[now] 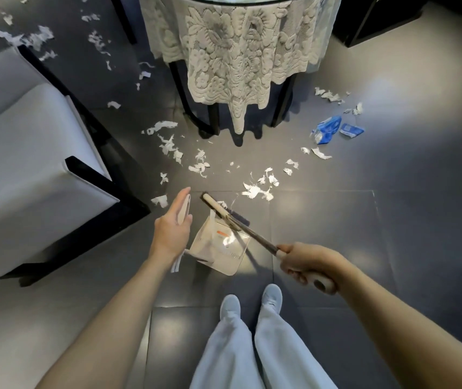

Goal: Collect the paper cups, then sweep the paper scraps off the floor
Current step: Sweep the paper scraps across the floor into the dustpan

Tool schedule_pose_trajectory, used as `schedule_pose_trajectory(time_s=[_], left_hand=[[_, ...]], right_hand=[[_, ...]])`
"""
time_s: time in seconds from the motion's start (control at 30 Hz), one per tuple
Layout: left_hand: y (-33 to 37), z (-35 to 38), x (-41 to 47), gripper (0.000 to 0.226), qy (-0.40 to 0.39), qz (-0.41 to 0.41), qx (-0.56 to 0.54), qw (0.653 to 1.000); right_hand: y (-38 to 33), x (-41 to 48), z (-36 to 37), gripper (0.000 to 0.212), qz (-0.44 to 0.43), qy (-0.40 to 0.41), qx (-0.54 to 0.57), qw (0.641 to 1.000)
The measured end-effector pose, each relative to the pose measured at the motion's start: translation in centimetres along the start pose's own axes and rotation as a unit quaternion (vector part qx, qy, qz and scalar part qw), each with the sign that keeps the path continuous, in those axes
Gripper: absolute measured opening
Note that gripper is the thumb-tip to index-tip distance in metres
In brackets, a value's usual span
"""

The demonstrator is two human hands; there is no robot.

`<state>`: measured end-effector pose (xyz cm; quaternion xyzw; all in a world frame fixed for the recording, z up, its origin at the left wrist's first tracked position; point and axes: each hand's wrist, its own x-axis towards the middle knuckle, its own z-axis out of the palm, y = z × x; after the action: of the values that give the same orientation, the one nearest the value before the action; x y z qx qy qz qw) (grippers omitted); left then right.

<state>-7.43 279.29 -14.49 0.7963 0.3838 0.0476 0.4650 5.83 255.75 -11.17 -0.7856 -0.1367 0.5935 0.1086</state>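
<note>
— What sort of place is this?

— A home, I'd say, and the dining corner of it. There's a round glass-topped table (224, 1) with a white lace cloth (241, 51) hanging over its edge, standing on dark curved legs (180, 88).

— Anything else?

— A pale padded chair (22, 136) with a dark frame stands near the table, on the left. The floor (392, 234) is laid with large, dark, glossy tiles. Some dark furniture (364, 23) sits at the upper right; what kind, I cannot tell.
</note>
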Motion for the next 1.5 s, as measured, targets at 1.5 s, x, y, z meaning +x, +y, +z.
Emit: schedule_pose_trajectory(time_s=[1.5], left_hand=[[17.5,11.2,20.2,0.068,-0.099,0.077,0.052,0.991]], right_hand=[[5.4,2.2,-22.8,0.051,0.045,-0.03,0.218,0.974]])
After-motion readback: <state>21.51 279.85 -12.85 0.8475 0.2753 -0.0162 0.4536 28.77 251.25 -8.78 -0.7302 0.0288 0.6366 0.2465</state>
